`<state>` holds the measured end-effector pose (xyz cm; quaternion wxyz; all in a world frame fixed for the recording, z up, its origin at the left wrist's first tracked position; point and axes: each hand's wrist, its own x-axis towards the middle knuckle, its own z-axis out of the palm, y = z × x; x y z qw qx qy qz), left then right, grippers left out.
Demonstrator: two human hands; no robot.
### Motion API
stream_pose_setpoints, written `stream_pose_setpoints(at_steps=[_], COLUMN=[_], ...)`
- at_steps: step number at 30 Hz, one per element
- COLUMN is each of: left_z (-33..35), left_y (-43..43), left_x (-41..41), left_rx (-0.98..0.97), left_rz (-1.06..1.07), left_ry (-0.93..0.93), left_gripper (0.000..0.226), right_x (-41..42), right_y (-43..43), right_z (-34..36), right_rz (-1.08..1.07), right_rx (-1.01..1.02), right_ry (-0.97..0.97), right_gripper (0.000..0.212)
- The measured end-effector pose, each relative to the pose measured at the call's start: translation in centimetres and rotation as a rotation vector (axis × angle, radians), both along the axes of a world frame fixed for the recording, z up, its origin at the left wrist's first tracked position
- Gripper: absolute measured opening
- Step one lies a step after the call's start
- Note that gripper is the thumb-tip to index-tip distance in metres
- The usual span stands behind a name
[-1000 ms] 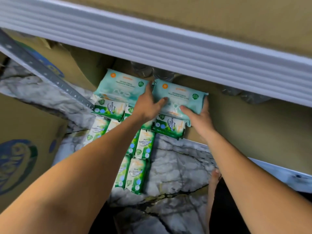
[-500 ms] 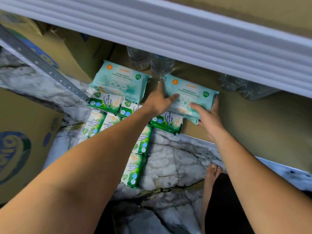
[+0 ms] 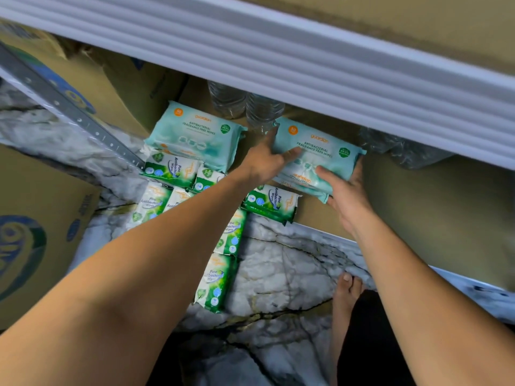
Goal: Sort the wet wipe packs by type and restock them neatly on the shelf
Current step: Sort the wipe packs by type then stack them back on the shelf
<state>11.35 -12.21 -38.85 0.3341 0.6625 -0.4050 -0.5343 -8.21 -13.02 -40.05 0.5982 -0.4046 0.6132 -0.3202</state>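
A: Hands?

B: Both held the pale teal soft-plastic wipe pack (image 3: 320,151). The left hand (image 3: 264,162) gripped its left end, thumb on top. The right hand (image 3: 345,196) gripped the near right corner, thumb on top, fingers beneath. There was maybe a second pack of the same kind under it, but I couldn't tell.

A: Where was it?

B: Over the brown board-lined lower shelf (image 3: 418,213), between the hands. I couldn't tell if it was resting on the shelf or lifted.

A: Neighbours?

B: A matching teal pack (image 3: 195,135) lay left of the left hand, with a gap between. Clear plastic water bottles (image 3: 245,104) stood just beyond the left fingertips. One green pine wipe pack (image 3: 270,203) sat just below both wrists at the shelf lip. More green packs (image 3: 217,282) lay on the veined marble floor (image 3: 278,268) under the left forearm.

A: Doing it well?

B: My judgement: support both ends, since a soft pack would sag. Lay it flat, label up, parallel to the matching teal pack, then slide it left to close the gap. Don't nudge the bottles. Don't land on the green one, so the types stay apart. The white ribbed upper shelf edge (image 3: 306,65) hung over the hands, so keep the knuckles low.
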Motion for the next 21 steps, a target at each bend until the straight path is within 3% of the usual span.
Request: stream_pose_setpoints(at_steps=[4, 9, 12, 16, 21], left_z=[2.0, 6.9, 10.0, 14.7, 21.2], left_y=[0.9, 4.6, 8.2, 13.2, 19.4], left_x=[-0.1, 0.7, 1.1, 1.8, 2.9], left_rx=[-0.042, -0.058, -0.038, -0.010, -0.034], left_rz=[0.024, 0.038, 0.058, 0.070, 0.156], left_ry=[-0.017, -0.046, 0.004, 0.029, 0.046], left_gripper=[0.086, 0.075, 0.076, 0.043, 0.034], right_x=[0.0, 0.9, 1.1, 1.8, 3.5], right_y=[0.5, 3.7, 6.7, 10.9, 15.7], right_z=[2.2, 6.2, 8.7, 12.5, 19.2], right_rz=[0.021, 0.025, 0.034, 0.070, 0.154], right_rx=[-0.066, -0.151, -0.141, -0.057, -0.051], right_ry=[0.006, 0.006, 0.004, -0.049, -0.107], right_gripper=[0.091, 0.073, 0.073, 0.076, 0.055])
